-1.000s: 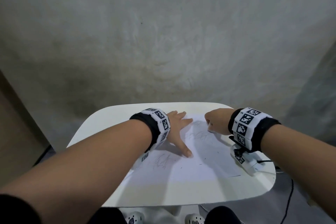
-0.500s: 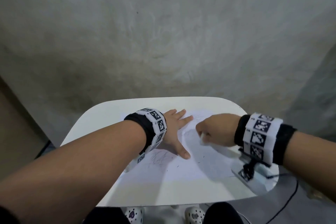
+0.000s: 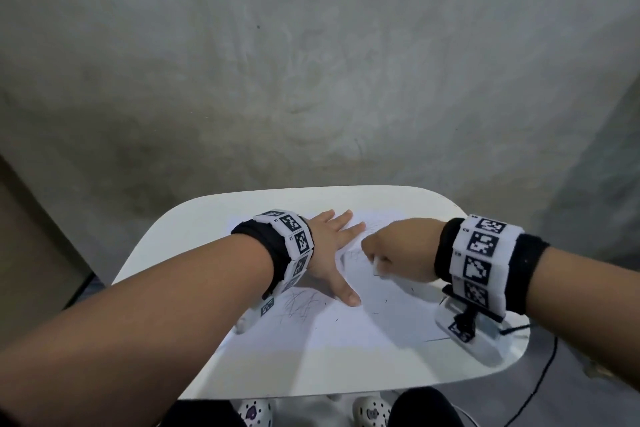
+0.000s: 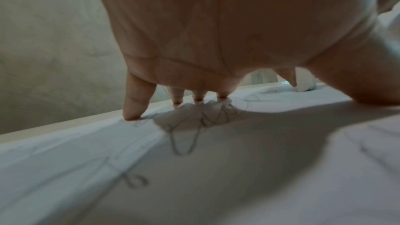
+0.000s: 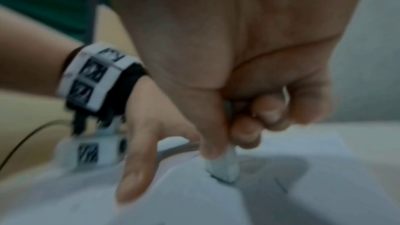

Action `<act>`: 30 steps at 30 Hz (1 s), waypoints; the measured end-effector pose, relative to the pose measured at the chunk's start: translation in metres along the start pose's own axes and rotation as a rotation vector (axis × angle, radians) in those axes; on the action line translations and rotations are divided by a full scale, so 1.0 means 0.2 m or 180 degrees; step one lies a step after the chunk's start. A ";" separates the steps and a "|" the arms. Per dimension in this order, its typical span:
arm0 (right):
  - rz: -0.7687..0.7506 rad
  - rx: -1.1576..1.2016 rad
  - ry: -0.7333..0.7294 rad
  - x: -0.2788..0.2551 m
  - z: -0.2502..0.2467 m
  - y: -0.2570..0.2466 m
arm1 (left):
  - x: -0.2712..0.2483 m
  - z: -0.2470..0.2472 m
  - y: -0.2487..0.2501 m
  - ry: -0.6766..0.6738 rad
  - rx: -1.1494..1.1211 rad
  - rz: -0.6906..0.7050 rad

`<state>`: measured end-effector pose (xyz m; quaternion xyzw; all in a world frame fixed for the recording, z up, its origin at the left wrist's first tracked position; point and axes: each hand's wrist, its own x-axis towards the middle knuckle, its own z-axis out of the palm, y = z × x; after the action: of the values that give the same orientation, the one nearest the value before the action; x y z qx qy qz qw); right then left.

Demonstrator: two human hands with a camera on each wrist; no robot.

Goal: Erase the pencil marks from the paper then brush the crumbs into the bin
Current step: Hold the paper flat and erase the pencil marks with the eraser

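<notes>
A white sheet of paper [image 3: 346, 329] lies on the small white table [image 3: 194, 218], with pencil scribbles [image 3: 298, 305] near its left side and fainter ones [image 4: 184, 141] under my palm. My left hand [image 3: 332, 253] lies flat on the sheet with fingers spread, holding it down. My right hand [image 3: 391, 255] pinches a small white eraser [image 5: 223, 168] between thumb and fingers. The eraser's tip touches the paper just right of my left thumb [image 5: 134, 174]. Dark crumbs [image 3: 375, 276] are scattered across the paper.
A grey wall [image 3: 311, 63] rises right behind the table. A black cable [image 3: 540, 378] hangs off the table's right edge. My white shoes [image 3: 370, 412] show below the front edge. No bin is in view.
My right hand with the eraser has slid left and nearer along the paper, closer to my left thumb. My left hand has stayed pressed flat.
</notes>
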<state>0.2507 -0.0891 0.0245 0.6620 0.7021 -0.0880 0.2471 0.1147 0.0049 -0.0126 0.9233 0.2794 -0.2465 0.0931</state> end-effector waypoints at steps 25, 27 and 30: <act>0.0066 0.0005 0.0078 0.03 -0.08 -0.02 | -0.01 -0.02 0.01 -0.0012 -0.0047 -0.0020; 0.0358 -0.0132 0.0134 0.06 -0.10 0.03 | 0.00 -0.01 0.01 -0.0043 -0.0056 -0.0031; 0.0047 -0.0228 0.0059 0.08 -0.08 -0.05 | -0.02 -0.02 0.02 -0.0035 -0.0067 -0.0060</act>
<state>0.2372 -0.0686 0.0278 0.6587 0.7021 -0.0549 0.2648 0.1161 0.0007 -0.0072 0.9182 0.2901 -0.2495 0.1020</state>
